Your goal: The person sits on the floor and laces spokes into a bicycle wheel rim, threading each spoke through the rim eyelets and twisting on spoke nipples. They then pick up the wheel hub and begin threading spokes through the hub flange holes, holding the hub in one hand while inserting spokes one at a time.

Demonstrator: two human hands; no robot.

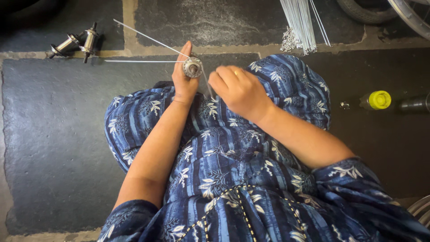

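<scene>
the left hand (184, 77) is closed around a small round metal hub (192, 67), fingers pointing up behind it and the thumb side wrapped at its base, holding it above the lap. two thin silvery spokes (148, 38) stick out of the hub to the left, one level and one slanting up and away. the right hand (237, 89) sits just right of the hub, fingers curled in narrow, pinching another thin spoke (208, 85) that runs down from the hub; a ring shows on one finger. both hands rest over blue cloth with a pale leaf print (224, 157), soft and folded. the floor is dark rough stone slabs (53, 134) with pale joints. far left of the left hand lie two more shiny hubs (76, 43). above the right hand hangs a bundle of straight steel spokes (302, 22). well right of the right hand lies a dark bottle with a yellow cap (379, 100).
</scene>
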